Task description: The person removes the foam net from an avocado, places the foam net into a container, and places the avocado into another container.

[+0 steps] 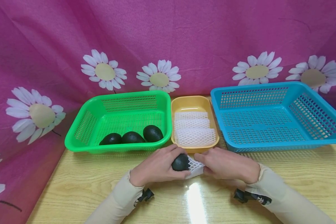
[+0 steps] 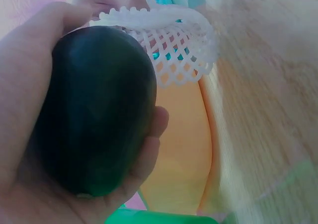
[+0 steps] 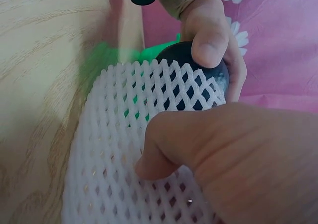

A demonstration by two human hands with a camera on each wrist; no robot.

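Note:
A dark avocado lies in my left hand, its fingers and thumb curled round it. My right hand pinches a white foam net sleeve, thumb on the mesh. The sleeve's open end meets the avocado's right end; in the right wrist view its rim overlaps part of the fruit. Several more white foam net sleeves lie in a small yellow tray just beyond my hands. Three dark avocados sit along the near side of a green basket at the left.
A blue perforated basket stands at the right, its near rim beyond my right hand. The containers stand in a row on the wooden table. Behind them hangs a magenta cloth with daisy prints.

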